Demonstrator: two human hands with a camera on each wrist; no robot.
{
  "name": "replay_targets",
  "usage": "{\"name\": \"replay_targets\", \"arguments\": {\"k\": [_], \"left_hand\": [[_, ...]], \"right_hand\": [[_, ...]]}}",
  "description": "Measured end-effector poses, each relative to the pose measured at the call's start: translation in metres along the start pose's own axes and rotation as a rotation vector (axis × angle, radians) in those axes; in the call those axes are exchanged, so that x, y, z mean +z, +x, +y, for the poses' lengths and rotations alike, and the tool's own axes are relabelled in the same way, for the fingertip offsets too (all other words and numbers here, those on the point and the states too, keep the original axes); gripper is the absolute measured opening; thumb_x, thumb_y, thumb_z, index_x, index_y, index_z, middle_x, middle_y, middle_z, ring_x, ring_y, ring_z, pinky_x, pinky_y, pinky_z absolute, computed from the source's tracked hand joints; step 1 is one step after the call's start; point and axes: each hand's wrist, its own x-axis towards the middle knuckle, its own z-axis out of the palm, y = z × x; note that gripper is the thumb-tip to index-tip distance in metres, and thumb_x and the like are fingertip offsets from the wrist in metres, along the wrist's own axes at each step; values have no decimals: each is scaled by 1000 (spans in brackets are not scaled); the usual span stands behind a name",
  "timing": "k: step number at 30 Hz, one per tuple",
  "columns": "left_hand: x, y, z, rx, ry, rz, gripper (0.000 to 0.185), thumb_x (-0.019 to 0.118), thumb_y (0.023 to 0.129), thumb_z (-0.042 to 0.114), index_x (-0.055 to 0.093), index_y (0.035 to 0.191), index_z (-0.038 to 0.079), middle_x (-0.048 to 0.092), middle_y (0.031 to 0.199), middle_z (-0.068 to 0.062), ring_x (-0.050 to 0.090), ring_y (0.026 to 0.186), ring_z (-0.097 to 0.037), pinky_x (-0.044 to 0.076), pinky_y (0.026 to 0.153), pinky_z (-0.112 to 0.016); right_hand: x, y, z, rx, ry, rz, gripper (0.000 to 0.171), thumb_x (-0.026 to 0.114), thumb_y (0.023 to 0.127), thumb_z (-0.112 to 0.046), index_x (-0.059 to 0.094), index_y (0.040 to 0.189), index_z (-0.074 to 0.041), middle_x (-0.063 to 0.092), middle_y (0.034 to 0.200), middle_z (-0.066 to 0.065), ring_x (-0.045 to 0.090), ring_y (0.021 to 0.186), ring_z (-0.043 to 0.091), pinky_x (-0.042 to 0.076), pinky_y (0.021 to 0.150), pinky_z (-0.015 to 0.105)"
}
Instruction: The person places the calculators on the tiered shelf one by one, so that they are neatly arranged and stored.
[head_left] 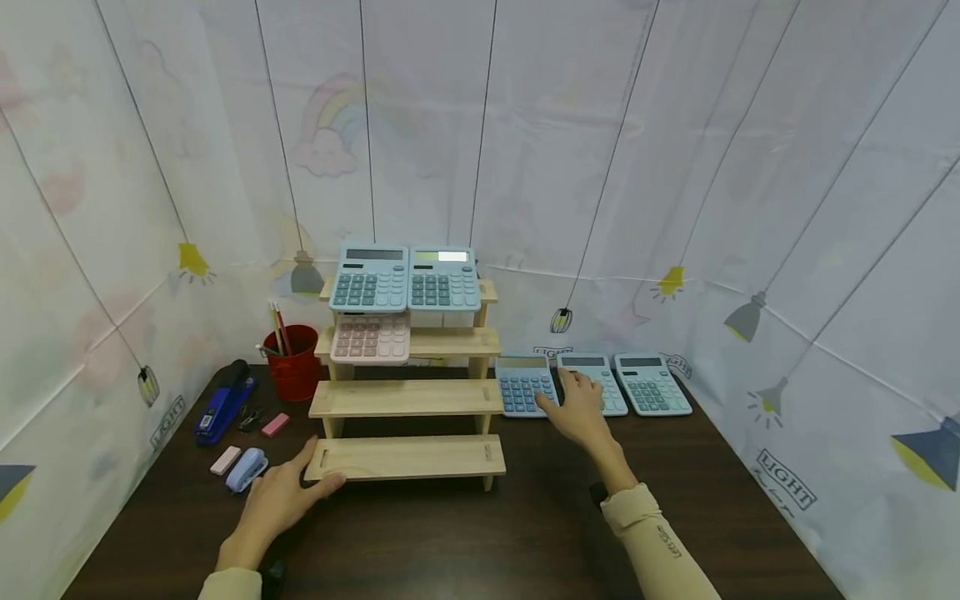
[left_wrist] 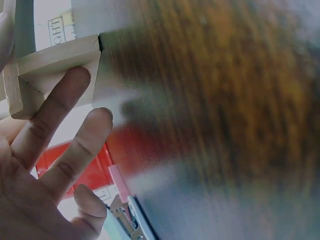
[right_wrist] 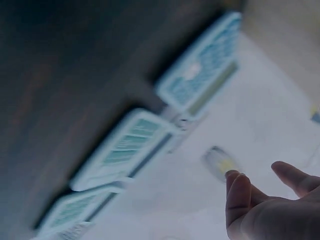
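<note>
A four-step wooden stand [head_left: 408, 398] stands on the dark table. My left hand [head_left: 277, 498] holds the left end of its lowest step, thumb along the front edge. In the left wrist view two fingers [left_wrist: 80, 140] stretch out straight, one overlapping the wooden end. My right hand [head_left: 579, 408] is over the middle of three blue calculators right of the stand, fingers loosely bent and holding nothing. On either side lie a left calculator [head_left: 525, 388] and a right calculator [head_left: 651, 385]. Two blue calculators [head_left: 371, 279] lean on the top step, and a pink calculator [head_left: 371, 339] on the second.
Left of the stand are a red pen cup [head_left: 296, 367], a dark blue stapler [head_left: 223, 404], a small light blue stapler [head_left: 246, 469], a pink eraser [head_left: 275, 425] and a pale eraser [head_left: 226, 460]. A printed white curtain [head_left: 570, 167] encloses the table at the back and sides.
</note>
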Motion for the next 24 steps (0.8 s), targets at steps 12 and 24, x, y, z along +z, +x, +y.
{"name": "replay_targets", "arguments": {"k": [12, 24], "left_hand": [[2, 0, 2, -10, -10, 1, 109, 53, 83, 82, 30, 158, 6, 49, 147, -32, 56, 124, -53, 41, 97, -69], [0, -1, 2, -14, -5, 19, 107, 55, 84, 80, 31, 158, 7, 50, 146, -32, 56, 125, -53, 39, 99, -72]], "right_hand": [[23, 14, 45, 86, -80, -60, 76, 61, 96, -42, 37, 151, 4, 36, 149, 40, 33, 131, 61, 31, 106, 73], [57, 40, 34, 75, -173, -219, 87, 60, 94, -51, 31, 153, 7, 36, 148, 44, 30, 136, 66, 28, 111, 73]]}}
